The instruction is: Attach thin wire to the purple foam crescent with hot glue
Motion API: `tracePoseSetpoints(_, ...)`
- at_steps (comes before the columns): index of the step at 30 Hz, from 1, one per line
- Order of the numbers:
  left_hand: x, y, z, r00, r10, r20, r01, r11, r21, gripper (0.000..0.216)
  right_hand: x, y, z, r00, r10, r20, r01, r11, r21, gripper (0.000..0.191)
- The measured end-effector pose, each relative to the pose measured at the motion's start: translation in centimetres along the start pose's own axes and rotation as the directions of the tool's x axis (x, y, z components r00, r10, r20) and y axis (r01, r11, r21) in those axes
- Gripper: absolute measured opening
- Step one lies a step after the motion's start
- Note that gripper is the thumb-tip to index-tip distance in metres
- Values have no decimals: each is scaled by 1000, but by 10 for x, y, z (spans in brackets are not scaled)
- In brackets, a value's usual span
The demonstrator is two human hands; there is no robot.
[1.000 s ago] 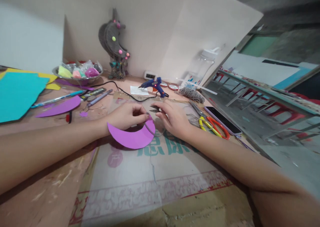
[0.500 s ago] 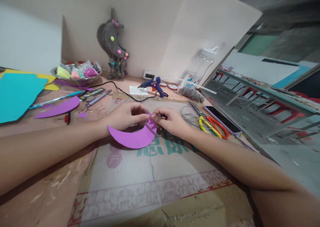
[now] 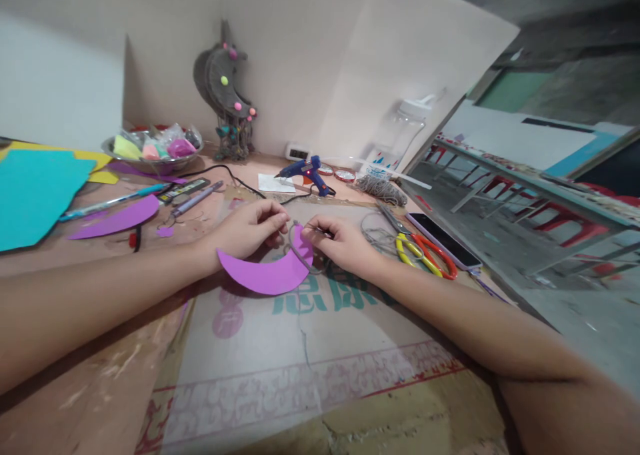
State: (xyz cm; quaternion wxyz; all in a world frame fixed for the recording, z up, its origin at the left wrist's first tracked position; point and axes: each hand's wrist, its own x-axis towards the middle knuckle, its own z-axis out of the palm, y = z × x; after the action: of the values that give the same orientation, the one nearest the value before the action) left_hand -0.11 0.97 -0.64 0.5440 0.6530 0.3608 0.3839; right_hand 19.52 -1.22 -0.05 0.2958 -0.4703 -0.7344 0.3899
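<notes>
A purple paper crescent (image 3: 265,276) hangs just above the printed cardboard, its right tip pointing up. Grey yarn (image 3: 300,258) loops around that end. My right hand (image 3: 343,243) pinches the crescent's upper right tip between thumb and fingers; whether it also grips the yarn is hard to see. My left hand (image 3: 255,228) is just left of the tip, its fingers loosely curled and a little apart, with nothing visible in them. The crescent's left point lies by my left wrist.
Scissors (image 3: 425,253), a phone (image 3: 445,240) and a yarn bundle (image 3: 383,189) lie to the right. Behind are a glue gun (image 3: 307,168), a bottle (image 3: 400,138) and a grey moon ornament (image 3: 225,85). On the left are a bowl (image 3: 153,165), pens and teal paper (image 3: 40,195).
My left thumb and fingers have come off the crescent's tip and drawn back slightly left and up. The yarn loop on the crescent shows more. My right hand stays in place.
</notes>
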Motion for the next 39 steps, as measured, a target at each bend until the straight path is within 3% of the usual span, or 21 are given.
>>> tracePoseSetpoints(4, 2, -3, -1, 991, -49, -126, 31, 990, -136, 18, 0, 0, 0, 1000, 9, -9, -9, 1000, 0, 25)
tracePoseSetpoints(7, 1, -1, -2, 996, -32, -80, 23, 993, -114, 21, 0, 1, 0, 1000, 7, -7, -7, 1000, -3, 24)
tracePoseSetpoints(11, -3, 9, 0, 998, -8, -68, 13, 998, 67, 31, 0, 0, 0, 1000, 10, 4, -10, 1000, 9, 24)
tracePoseSetpoints(18, -3, 9, -1, 995, -45, -84, 53, 994, 98, 14, -1, -3, 1, 1000, 23, 2, -24, 1000, 18, 22)
tracePoseSetpoints(24, -3, 7, 0, 995, -49, -88, 49, 999, 7, 24, -1, -2, 2, 1000, 16, 5, -16, 1000, 17, 22)
tracePoseSetpoints(26, -2, 6, -1, 996, -71, -59, 73, 997, 28, 28, -1, -2, 1, 1000, 9, 9, -10, 1000, 12, 22)
tracePoseSetpoints(29, 0, 3, -2, 997, -69, -37, 69, 998, -1, 9, -1, -1, 1, 1000, 15, 18, -15, 1000, 20, 23)
tracePoseSetpoints(39, -4, 4, -6, 994, 72, 81, -89, 967, 238, 31, 0, 3, 1, 1000, 0, 9, 0, 1000, -11, 25)
